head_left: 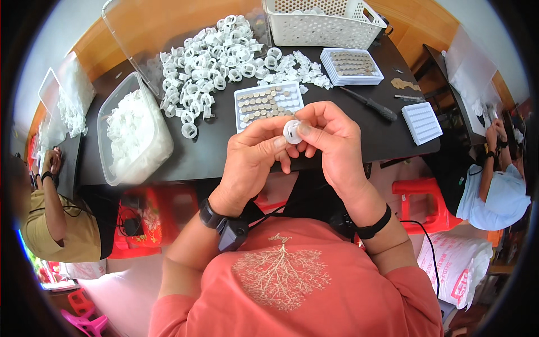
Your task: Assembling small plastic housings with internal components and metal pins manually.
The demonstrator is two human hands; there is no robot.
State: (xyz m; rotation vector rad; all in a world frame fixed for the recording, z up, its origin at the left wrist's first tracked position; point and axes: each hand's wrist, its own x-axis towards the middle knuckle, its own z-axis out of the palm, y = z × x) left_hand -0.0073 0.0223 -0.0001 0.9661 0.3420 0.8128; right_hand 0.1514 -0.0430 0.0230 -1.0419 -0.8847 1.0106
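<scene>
Both my hands meet at the table's front edge around one small round white plastic part (291, 132) with a dark slot in its face. My left hand (252, 151) pinches it between thumb and fingers from one side. On the other side my right hand (332, 137) grips it the same way, its thumb on the rim. Just beyond the hands lies a white tray (296, 100) holding rows of small round metal button cells (264, 104). A large heap of white ring-shaped plastic parts (210, 62) spreads behind it to the left, with smaller white pieces (297, 70) beside the heap.
A clear tub (163, 151) of white pieces stands at left. Behind are a white perforated basket (325, 28) and stacked trays (352, 78) of cells. A black-handled screwdriver (373, 105) and a white ridged tray (422, 123) lie at right. Co-workers sit at both sides.
</scene>
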